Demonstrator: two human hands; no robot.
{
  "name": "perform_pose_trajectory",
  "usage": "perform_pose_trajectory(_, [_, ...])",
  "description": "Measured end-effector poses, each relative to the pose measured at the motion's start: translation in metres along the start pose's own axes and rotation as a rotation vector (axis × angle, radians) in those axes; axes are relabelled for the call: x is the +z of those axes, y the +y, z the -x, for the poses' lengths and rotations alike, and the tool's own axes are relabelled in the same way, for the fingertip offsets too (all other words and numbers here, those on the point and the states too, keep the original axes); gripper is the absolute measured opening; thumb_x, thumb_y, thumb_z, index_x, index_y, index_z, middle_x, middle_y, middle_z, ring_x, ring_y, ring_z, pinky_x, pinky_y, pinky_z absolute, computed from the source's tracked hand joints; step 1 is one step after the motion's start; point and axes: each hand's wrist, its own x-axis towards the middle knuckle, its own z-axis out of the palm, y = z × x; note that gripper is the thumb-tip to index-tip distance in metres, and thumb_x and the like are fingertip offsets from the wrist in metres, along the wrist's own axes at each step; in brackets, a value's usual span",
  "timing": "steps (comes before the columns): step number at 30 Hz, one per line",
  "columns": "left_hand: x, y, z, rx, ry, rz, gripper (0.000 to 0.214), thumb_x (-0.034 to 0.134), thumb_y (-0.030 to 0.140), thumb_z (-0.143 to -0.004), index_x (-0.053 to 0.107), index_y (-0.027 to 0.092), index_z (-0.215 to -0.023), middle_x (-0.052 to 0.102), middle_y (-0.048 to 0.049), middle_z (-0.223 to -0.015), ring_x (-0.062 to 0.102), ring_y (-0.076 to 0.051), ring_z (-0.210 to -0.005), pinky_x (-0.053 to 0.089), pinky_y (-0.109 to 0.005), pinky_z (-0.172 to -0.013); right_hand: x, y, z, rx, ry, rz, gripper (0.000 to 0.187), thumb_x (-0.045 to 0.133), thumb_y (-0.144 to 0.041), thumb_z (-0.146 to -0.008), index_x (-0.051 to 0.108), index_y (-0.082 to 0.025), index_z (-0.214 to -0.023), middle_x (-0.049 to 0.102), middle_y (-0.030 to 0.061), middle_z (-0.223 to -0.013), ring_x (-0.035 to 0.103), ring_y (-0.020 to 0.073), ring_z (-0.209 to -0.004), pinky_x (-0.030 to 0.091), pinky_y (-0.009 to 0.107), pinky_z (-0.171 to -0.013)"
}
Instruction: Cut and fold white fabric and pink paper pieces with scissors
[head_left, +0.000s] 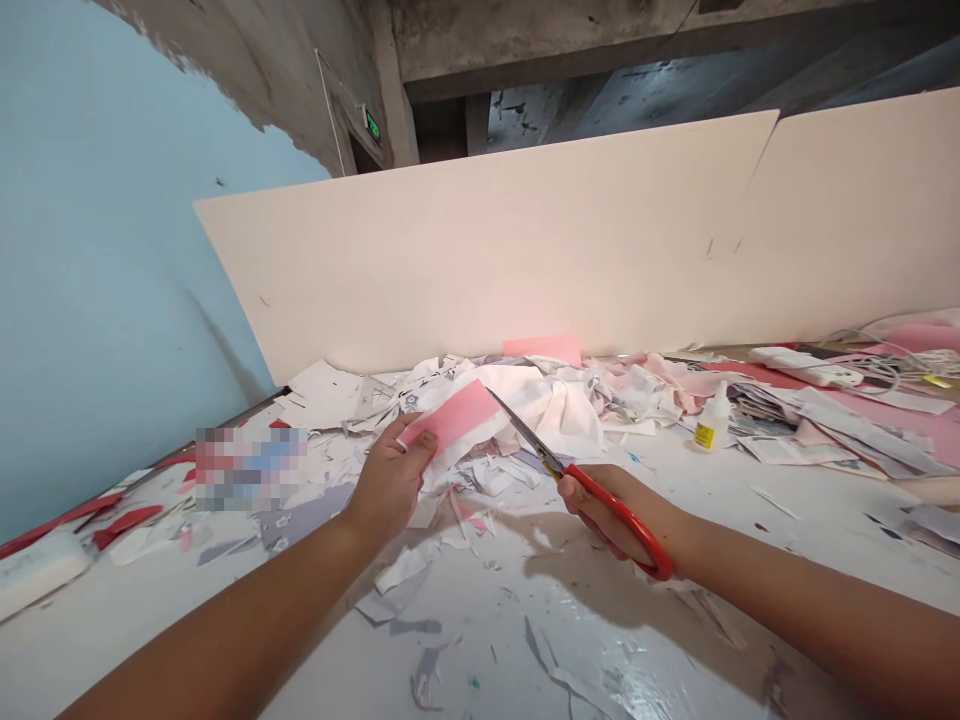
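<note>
My left hand [397, 465] pinches a pink rectangular piece [459, 412] with a white layer under it, thumb on top. Whether it is paper or fabric I cannot tell. In my right hand [600, 505] is a pair of scissors [536, 445] with red handles, the blades pointing up and left. Their tips lie close to the right edge of the pink piece. Behind both hands spreads a heap of white scraps [570, 415], with another pink piece [544, 348] standing at its back. Small offcuts [409, 570] are scattered on the white table [660, 640] below.
A small glue-like bottle with a yellow label [711, 418] stands to the right. Beyond it are layered sheets [840, 425] and a white power strip [806, 366] with cables. A pale board [510, 260] rises along the back. Red scraps [127, 522] lie at left.
</note>
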Motion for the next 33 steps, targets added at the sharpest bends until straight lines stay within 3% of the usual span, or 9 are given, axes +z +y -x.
perform_pose_trajectory(5, [-0.001, 0.001, -0.001, -0.014, -0.024, 0.046, 0.047, 0.067, 0.031, -0.058, 0.049, 0.022, -0.101, 0.05, 0.0061, -0.057, 0.046, -0.005, -0.045, 0.038, -0.016, -0.046, -0.003, 0.003, 0.003, -0.092, -0.046, 0.027, 0.042, 0.041, -0.06, -0.072, 0.036, -0.019, -0.065, 0.031, -0.0067, -0.049, 0.031, 0.0061, -0.041, 0.027, 0.019, -0.038])
perform_pose_trajectory(12, [0.002, 0.005, 0.002, -0.021, -0.079, 0.099, 0.042, 0.068, 0.027, -0.057, 0.052, 0.019, -0.096, 0.05, 0.0056, -0.057, 0.047, -0.005, -0.048, 0.041, -0.016, -0.05, -0.008, 0.008, 0.007, -0.206, -0.127, 0.135, 0.052, 0.021, -0.061, -0.078, 0.047, -0.017, -0.086, 0.047, 0.0011, -0.065, 0.045, 0.0134, -0.061, 0.036, 0.024, -0.051])
perform_pose_trajectory(27, [0.002, 0.005, 0.006, -0.029, -0.104, 0.04, 0.04, 0.069, 0.028, -0.056, 0.053, 0.019, -0.092, 0.053, 0.0036, -0.06, 0.05, -0.006, -0.052, 0.04, -0.016, -0.048, -0.004, 0.014, 0.005, -0.191, -0.1, 0.043, 0.052, 0.023, -0.063, -0.076, 0.047, -0.017, -0.084, 0.041, -0.0005, -0.067, 0.045, 0.0132, -0.063, 0.041, 0.029, -0.06])
perform_pose_trajectory(33, [0.003, 0.003, 0.007, -0.038, -0.098, -0.008, 0.04, 0.068, 0.03, -0.057, 0.053, 0.02, -0.093, 0.05, 0.0059, -0.055, 0.046, -0.005, -0.046, 0.034, -0.014, -0.042, -0.002, 0.011, 0.007, -0.196, -0.069, 0.004, 0.052, 0.025, -0.064, -0.075, 0.047, -0.018, -0.084, 0.034, -0.0035, -0.064, 0.043, 0.0103, -0.057, 0.04, 0.026, -0.056])
